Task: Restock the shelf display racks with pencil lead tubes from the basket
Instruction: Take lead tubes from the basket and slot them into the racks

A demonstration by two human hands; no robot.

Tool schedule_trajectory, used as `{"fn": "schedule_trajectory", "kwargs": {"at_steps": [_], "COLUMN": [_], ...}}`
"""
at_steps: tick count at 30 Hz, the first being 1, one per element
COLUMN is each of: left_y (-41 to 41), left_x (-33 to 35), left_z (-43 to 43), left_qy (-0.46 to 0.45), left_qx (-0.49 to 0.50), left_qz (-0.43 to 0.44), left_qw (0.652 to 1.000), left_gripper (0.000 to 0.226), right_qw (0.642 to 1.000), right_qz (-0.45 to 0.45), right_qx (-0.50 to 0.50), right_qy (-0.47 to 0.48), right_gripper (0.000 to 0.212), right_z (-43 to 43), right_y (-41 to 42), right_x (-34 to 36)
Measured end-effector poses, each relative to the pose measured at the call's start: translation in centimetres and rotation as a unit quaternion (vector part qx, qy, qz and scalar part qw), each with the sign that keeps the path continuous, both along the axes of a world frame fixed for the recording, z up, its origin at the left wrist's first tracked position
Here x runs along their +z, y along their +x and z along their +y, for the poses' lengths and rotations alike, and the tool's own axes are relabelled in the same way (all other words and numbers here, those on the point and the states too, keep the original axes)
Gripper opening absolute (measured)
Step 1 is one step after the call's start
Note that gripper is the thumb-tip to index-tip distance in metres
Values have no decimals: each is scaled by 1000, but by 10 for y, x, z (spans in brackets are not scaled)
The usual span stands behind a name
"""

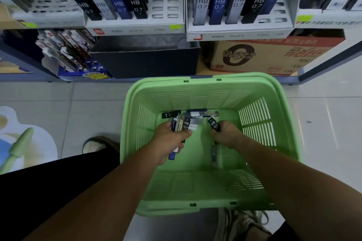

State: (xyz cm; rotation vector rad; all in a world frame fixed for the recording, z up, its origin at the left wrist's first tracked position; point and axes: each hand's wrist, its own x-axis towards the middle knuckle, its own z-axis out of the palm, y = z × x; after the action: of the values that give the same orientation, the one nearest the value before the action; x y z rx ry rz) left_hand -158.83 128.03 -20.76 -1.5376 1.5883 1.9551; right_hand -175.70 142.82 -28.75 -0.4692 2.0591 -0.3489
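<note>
We've both hands in the green basket [195, 209] at 6 o'clock: L hand [172, 139] clamped round a bunch of lead tubes [183, 125], R hand [227, 135] gripping one black tube [214, 124]. Loose tubes [197, 114] lie near its far wall; racks [137, 26] at 12.

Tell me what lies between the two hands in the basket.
In the head view, only bare basket floor separates the left hand from the right hand; loose lead tubes lie just beyond the gap.

One head-worn view looks steeply down, close above the green slotted plastic basket [195, 100], facing the white plastic display racks [137, 25], whose left edge seems blurred.
</note>
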Motion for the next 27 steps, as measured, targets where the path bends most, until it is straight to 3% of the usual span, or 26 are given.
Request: {"fn": "schedule_trajectory", "kwargs": {"at_steps": [6, 12, 16, 21, 27], "left_y": [2, 9, 8, 10, 13], "left_x": [45, 121, 177, 249, 310], "left_z": [-8, -23, -39, -63, -88], "left_qy": [2, -4, -56, -112, -151], "left_qx": [-32, -84, -102, -110, -80], "left_qz": [27, 55, 82, 106, 125], "left_qw": [999, 995, 990, 982, 977], "left_gripper": [28, 21, 24, 21, 26], "right_qw": [999, 981, 984, 973, 942], "right_qz": [-33, -152, -121, -125, -149], "right_qx": [-24, -46, -14, -59, -114], "right_qy": [-16, -114, -128, -186, -278], "right_gripper": [22, 11, 36, 20, 34], "right_z": [-3, -19, -35, -47, -87], "right_y": [15, 27, 27, 28, 16], "right_x": [49, 148, 224, 310, 364]}}
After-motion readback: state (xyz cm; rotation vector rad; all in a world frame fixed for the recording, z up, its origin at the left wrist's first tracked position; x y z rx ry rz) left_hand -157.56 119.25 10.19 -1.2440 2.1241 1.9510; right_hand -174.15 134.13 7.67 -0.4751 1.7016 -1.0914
